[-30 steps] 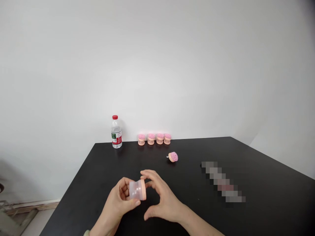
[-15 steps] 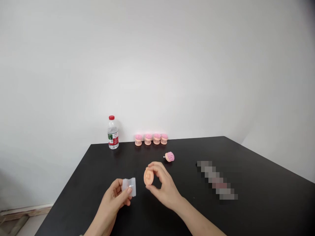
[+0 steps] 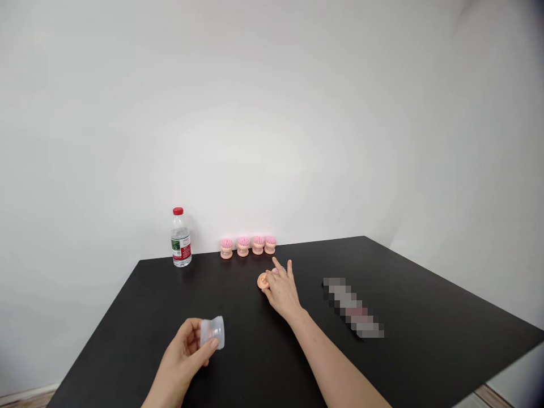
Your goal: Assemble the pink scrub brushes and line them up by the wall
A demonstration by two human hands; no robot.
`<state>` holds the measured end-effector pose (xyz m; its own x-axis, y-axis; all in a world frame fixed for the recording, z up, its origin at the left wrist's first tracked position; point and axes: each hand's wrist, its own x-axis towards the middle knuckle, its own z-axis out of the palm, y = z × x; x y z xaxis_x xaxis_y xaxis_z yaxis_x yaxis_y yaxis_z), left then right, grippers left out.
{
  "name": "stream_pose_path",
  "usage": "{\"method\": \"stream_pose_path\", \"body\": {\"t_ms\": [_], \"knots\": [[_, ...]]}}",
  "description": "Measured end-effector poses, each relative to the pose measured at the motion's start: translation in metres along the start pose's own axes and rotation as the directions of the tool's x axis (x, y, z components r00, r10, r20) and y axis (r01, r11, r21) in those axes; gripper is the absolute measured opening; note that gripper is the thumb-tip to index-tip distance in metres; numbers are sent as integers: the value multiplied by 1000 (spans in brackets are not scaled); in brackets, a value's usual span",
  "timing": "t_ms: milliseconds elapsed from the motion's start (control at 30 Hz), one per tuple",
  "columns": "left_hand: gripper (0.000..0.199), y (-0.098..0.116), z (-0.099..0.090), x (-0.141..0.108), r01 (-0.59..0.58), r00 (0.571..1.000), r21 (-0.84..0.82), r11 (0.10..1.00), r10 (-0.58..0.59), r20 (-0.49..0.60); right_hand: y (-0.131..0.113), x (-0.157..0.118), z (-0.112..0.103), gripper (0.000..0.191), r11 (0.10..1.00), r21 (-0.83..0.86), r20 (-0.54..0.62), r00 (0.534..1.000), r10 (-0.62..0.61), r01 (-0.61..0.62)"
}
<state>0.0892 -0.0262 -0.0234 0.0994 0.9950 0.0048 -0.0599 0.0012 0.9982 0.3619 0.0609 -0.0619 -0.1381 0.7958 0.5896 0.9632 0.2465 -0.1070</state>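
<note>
My left hand (image 3: 187, 348) pinches a translucent, waisted plastic piece (image 3: 212, 332) between thumb and fingers, low over the near part of the table. My right hand (image 3: 283, 292) is stretched out farther forward. Its thumb and forefinger grip the edge of a round peach disc (image 3: 262, 281) with a small raised centre, while other fingers spread upward. Just behind those fingers lies a pink-bristled brush head (image 3: 276, 271), mostly hidden by the hand. Whether the hand touches this brush head, I cannot tell.
Several pink brushes with peach bases (image 3: 243, 247) stand in a row along the wall. A red-capped water bottle (image 3: 181, 241) stands at the back left of the black table (image 3: 140, 317). To the right lies a long pixelated object (image 3: 352, 309).
My right hand has moved forward with the peach disc, to the loose brush head, and some fingers have spread. My left hand still holds the translucent piece. The view has shifted slightly right.
</note>
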Motion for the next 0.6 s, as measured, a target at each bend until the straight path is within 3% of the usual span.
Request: {"method": "stream_pose_path", "body": {"t_ms": [167, 333, 467, 600], "knots": [[41, -21, -9, 12, -42, 998, 25, 999, 41, 52, 4, -2, 8, 14, 996, -89, -4, 1000, -11, 11], [47, -43, -21, 27, -132, 988, 155, 979, 118, 97, 7, -7, 3, 17, 992, -127, -87, 996, -12, 1], [46, -36, -16, 25, -188, 982, 369, 910, 163, 98, 12, -11, -7, 24, 990, -124, -191, 981, 40, -64], [42, -15, 10, 26, -262, 961, 558, 787, 160, 226, 21, -14, -14, 25, 984, -106, -263, 958, 112, -144]]}}
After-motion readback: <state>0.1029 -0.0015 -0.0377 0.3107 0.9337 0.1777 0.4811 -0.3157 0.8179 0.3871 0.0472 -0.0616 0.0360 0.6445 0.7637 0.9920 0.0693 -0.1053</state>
